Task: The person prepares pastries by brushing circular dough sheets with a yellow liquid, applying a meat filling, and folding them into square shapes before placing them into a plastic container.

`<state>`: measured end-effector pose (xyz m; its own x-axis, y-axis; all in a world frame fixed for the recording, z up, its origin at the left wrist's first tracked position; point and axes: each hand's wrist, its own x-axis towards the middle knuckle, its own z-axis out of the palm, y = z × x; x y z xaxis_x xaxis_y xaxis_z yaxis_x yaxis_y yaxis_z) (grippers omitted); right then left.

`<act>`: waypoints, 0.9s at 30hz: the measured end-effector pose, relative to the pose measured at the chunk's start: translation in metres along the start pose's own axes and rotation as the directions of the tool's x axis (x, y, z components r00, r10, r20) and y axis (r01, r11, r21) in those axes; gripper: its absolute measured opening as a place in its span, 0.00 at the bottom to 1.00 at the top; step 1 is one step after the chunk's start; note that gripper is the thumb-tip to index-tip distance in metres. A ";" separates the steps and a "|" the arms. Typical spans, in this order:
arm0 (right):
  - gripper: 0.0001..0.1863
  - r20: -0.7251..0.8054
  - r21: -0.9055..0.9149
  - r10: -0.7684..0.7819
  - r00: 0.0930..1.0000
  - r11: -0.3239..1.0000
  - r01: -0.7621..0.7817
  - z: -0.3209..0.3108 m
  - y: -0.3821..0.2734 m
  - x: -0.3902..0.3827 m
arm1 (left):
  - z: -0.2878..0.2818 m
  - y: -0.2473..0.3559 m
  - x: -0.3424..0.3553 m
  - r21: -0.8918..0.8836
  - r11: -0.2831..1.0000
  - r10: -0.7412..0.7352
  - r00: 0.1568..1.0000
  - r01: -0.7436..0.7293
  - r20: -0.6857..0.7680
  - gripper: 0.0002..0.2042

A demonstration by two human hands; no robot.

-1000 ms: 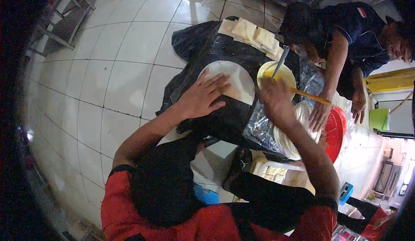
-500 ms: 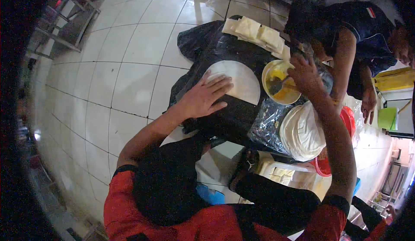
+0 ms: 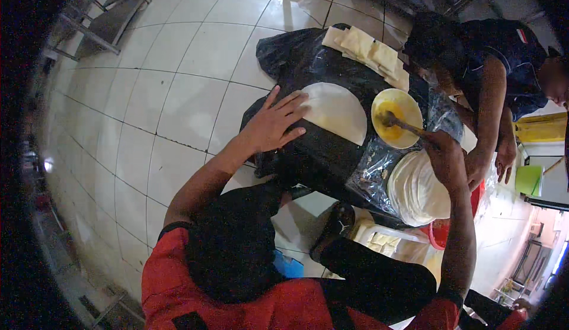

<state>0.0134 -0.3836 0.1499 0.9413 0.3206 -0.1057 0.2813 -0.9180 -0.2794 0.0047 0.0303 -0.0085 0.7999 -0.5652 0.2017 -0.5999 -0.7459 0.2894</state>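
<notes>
My left hand (image 3: 275, 119) has its fingers spread. Its fingertips lie at the left edge of a half-round white dough sheet (image 3: 335, 111) on the black plastic cover (image 3: 314, 164). In my right hand (image 3: 444, 153) is the handle of a spoon (image 3: 406, 126), closed in the fingers. The spoon's head dips into yellow liquid in a pale yellow bowl (image 3: 418, 109), right of the sheet. Below that bowl, partly behind my right forearm, sits a stack of round dough sheets (image 3: 412, 191).
Flat folded dough squares (image 3: 370, 51) lie in an overlapping row at the far edge. A co-worker in dark clothes (image 3: 474, 45) leans in at the right, one hand near the stack. A red basin (image 3: 437, 235) and white tub (image 3: 367, 235) stand below. Clear plastic (image 3: 373, 173) covers the near corner.
My left hand has slid left, off the middle of the half-round sheet to its edge. My right hand has drawn back from above the bowl toward me, still holding the spoon.
</notes>
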 end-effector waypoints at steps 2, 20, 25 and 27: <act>0.10 -0.029 0.044 -0.113 0.993 0.993 0.114 0.011 -0.013 0.009 | -0.002 -0.002 0.000 -0.006 1.000 -0.012 1.000 0.012 0.010 0.25; 0.17 0.038 -0.273 -0.222 0.974 0.935 0.224 0.058 -0.064 0.024 | -0.003 -0.005 0.001 -0.041 0.999 -0.013 0.999 0.011 -0.032 0.22; 0.16 0.100 -0.284 -0.281 0.954 0.911 0.298 0.082 -0.097 0.048 | -0.004 -0.004 0.008 -0.025 1.000 -0.012 0.999 0.011 -0.042 0.20; 0.12 0.110 -0.265 -0.260 0.959 0.922 0.281 0.083 -0.090 0.044 | -0.009 -0.006 0.015 -0.043 0.999 -0.005 1.000 0.003 -0.026 0.19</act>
<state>0.0137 -0.2679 0.0910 0.8092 0.5721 -0.1338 0.5732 -0.8187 -0.0343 0.0202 0.0298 0.0007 0.8028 -0.5524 0.2247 -0.5960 -0.7322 0.3297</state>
